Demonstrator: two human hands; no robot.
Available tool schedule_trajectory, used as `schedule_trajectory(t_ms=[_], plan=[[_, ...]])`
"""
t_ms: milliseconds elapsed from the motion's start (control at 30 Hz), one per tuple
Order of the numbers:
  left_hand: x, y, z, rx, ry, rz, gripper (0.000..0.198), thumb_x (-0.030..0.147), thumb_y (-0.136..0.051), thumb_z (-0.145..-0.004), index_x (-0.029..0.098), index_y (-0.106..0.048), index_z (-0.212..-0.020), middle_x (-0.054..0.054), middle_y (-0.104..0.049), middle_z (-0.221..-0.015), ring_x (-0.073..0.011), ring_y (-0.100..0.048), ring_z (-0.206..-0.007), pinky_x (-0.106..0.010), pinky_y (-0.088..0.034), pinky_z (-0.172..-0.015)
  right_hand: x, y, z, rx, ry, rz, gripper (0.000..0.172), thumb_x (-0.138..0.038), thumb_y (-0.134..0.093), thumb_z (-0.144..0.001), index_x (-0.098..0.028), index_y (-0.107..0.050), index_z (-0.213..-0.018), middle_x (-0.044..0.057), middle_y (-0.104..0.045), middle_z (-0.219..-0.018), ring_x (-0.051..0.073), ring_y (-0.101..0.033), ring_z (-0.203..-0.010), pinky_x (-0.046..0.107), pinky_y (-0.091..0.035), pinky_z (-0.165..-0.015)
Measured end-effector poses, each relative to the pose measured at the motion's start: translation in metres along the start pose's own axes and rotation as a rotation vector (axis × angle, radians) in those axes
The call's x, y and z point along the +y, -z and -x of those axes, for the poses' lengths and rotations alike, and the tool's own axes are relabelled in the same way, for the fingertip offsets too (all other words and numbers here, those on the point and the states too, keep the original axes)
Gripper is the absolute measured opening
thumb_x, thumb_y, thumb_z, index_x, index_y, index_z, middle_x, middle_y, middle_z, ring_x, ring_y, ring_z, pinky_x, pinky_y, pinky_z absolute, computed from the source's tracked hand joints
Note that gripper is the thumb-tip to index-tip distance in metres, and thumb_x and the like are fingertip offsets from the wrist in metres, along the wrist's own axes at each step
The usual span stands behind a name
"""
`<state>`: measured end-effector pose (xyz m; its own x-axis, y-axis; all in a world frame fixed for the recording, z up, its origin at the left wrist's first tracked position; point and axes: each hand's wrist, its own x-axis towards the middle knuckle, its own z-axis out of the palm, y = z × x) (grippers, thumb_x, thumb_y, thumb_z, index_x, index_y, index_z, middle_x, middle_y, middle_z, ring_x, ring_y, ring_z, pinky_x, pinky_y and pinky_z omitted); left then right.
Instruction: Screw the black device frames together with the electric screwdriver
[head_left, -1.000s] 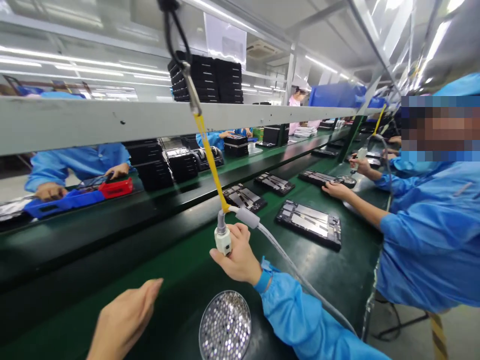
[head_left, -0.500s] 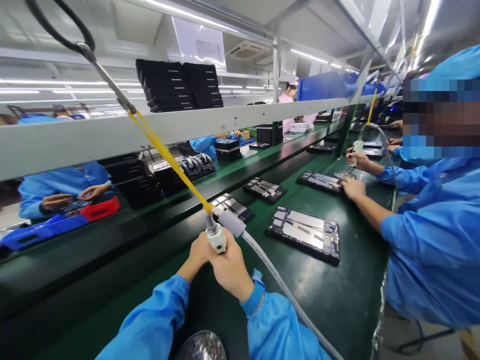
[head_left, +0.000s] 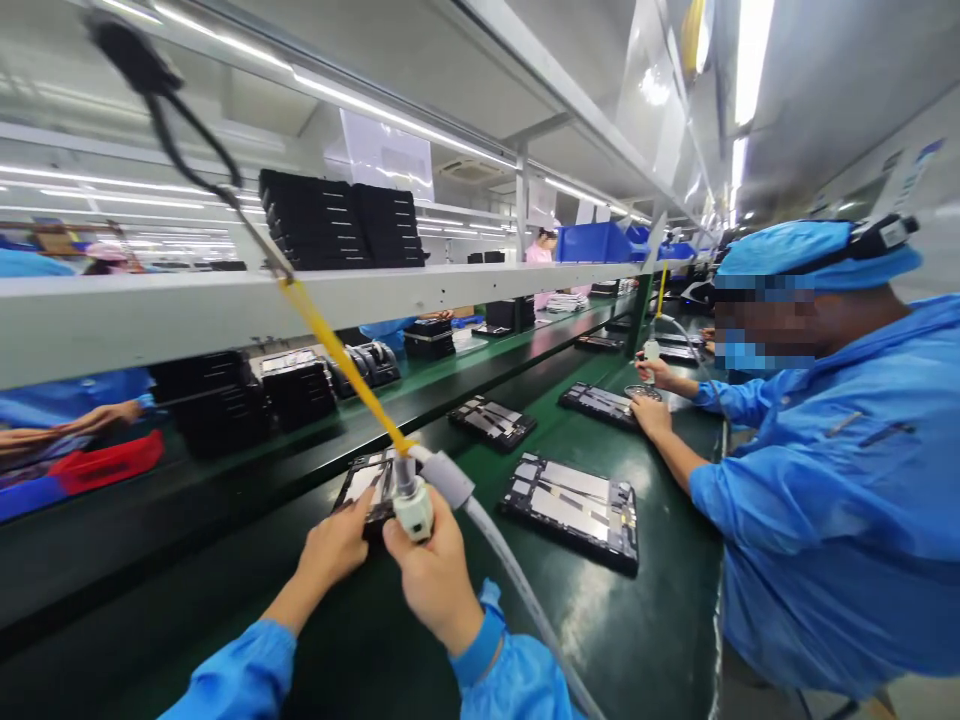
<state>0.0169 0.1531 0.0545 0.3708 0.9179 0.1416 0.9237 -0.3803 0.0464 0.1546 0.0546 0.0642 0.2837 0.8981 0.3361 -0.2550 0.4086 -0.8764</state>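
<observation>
My right hand (head_left: 439, 570) is wrapped round a white electric screwdriver (head_left: 411, 508), which hangs from a yellow elastic strap (head_left: 352, 370) and has a thick grey cable (head_left: 517, 575). Its lower end is hidden behind my fingers. Behind the screwdriver lies an opened tablet (head_left: 352, 490) with silver and black parts showing. My left hand (head_left: 334, 540) grips this tablet's near edge, index finger laid over its top; some fingers are out of sight. Further right, another opened tablet (head_left: 574, 505) lies flat on the green bench (head_left: 600, 630), apart from my hands.
More opened tablets (head_left: 491, 422) lie along the bench. To the right a co-worker (head_left: 825, 480) in blue holds a similar screwdriver over a tablet (head_left: 600, 402). A white shelf rail (head_left: 465, 285) bearing black stacked trays (head_left: 341, 222) crosses ahead. A red bin (head_left: 109, 462) stands left.
My left hand has parted from my right and moved left and down onto the tablet. The screwdriver has shifted slightly left and lower. The camera view has turned right and up.
</observation>
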Motion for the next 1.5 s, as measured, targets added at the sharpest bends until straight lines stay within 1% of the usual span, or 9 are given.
schedule_trajectory(t_ms=[133, 267, 400, 533, 600, 733, 867, 1100, 1500], plan=[[-0.076, 0.001, 0.092, 0.069, 0.189, -0.082, 0.063, 0.008, -0.043, -0.084, 0.025, -0.056, -0.143, -0.007, -0.063, -0.142, -0.0297, -0.068, -0.118, -0.036, -0.057, -0.091, -0.013, -0.001, 0.004, 0.062, -0.057, 0.080, 0.026, -0.042, -0.070, -0.072, -0.022, -0.059, -0.085, -0.002, -0.056, -0.073, 0.016, -0.049, -0.068, 0.032, -0.047, -0.068], [-0.108, 0.015, 0.242, 0.288, 0.245, -0.261, 0.065, 0.008, -0.043, -0.079, 0.026, -0.061, -0.139, -0.003, -0.066, -0.139, -0.0252, -0.067, -0.120, -0.031, -0.057, -0.094, -0.011, 0.003, 0.009, 0.081, -0.040, 0.110, 0.031, -0.044, -0.072, -0.069, -0.022, -0.059, -0.088, -0.002, -0.056, -0.076, 0.015, -0.047, -0.069, 0.031, -0.044, -0.070], [-0.064, 0.024, 0.384, 0.382, 0.002, -0.404, 0.070, 0.006, -0.043, -0.078, 0.023, -0.054, -0.145, -0.006, -0.066, -0.138, -0.0264, -0.066, -0.123, -0.035, -0.053, -0.101, 0.001, 0.008, 0.012, 0.055, -0.046, 0.178, 0.038, -0.046, -0.077, -0.069, -0.022, -0.062, -0.094, -0.002, -0.059, -0.081, 0.015, -0.050, -0.073, 0.032, -0.042, -0.073], [-0.001, 0.021, 0.462, 0.119, 0.001, -0.320, 0.065, 0.016, -0.059, -0.081, 0.026, -0.051, -0.145, -0.008, -0.063, -0.142, -0.0298, -0.060, -0.130, -0.040, -0.053, -0.102, 0.007, 0.012, 0.017, 0.037, -0.061, 0.209, 0.038, -0.043, -0.081, -0.067, -0.021, -0.064, -0.093, -0.003, -0.058, -0.079, 0.013, -0.051, -0.069, 0.030, -0.041, -0.066], [0.011, 0.023, 0.472, 0.040, -0.030, -0.209, 0.060, 0.027, -0.072, -0.080, 0.024, -0.056, -0.137, -0.012, -0.061, -0.143, -0.0324, -0.058, -0.132, -0.047, -0.051, -0.108, 0.006, 0.012, 0.019, 0.043, -0.063, 0.179, 0.041, -0.042, -0.082, -0.066, -0.022, -0.066, -0.098, -0.003, -0.061, -0.082, 0.013, -0.053, -0.069, 0.030, -0.041, -0.064], [-0.021, 0.027, 0.460, 0.306, 0.045, -0.138, 0.010, 0.015, -0.056, -0.095, 0.019, -0.064, -0.089, -0.010, -0.074, -0.103, -0.0216, -0.070, -0.106, -0.036, -0.057, -0.095, 0.001, 0.006, 0.022, 0.082, -0.094, 0.130, 0.048, -0.039, -0.086, -0.057, -0.025, -0.069, -0.100, -0.001, -0.063, -0.082, 0.016, -0.057, -0.068, 0.034, -0.041, -0.063], [-0.081, 0.025, 0.448, 0.381, 0.138, -0.203, 0.046, 0.032, -0.056, -0.099, 0.020, -0.049, -0.056, 0.001, -0.052, -0.055, -0.0136, -0.055, -0.055, -0.026, -0.052, -0.058, -0.001, 0.001, 0.023, 0.089, -0.128, 0.108, 0.047, -0.038, -0.090, -0.048, -0.027, -0.070, -0.089, 0.001, -0.063, -0.082, 0.021, -0.060, -0.074, 0.043, -0.041, -0.071], [-0.164, 0.010, 0.436, 0.275, 0.336, -0.199, 0.023, 0.039, -0.057, -0.093, 0.018, -0.066, -0.091, -0.018, -0.068, -0.118, -0.0319, -0.065, -0.116, -0.045, -0.056, -0.098, 0.007, 0.001, 0.026, 0.075, -0.158, 0.120, 0.044, -0.041, -0.092, -0.048, -0.032, -0.073, -0.087, 0.004, -0.063, -0.084, 0.026, -0.060, -0.077, 0.054, -0.042, -0.081], [-0.199, 0.004, 0.434, 0.233, 0.463, 0.059, 0.050, 0.058, -0.035, -0.097, 0.021, -0.066, -0.089, -0.016, -0.075, -0.112, -0.0313, -0.072, -0.110, -0.047, -0.059, -0.097, 0.017, 0.005, 0.028, -0.009, -0.087, 0.151, 0.037, -0.037, -0.085, -0.066, -0.024, -0.070, -0.097, -0.001, -0.067, -0.083, 0.016, -0.063, -0.076, 0.032, -0.048, -0.070]])
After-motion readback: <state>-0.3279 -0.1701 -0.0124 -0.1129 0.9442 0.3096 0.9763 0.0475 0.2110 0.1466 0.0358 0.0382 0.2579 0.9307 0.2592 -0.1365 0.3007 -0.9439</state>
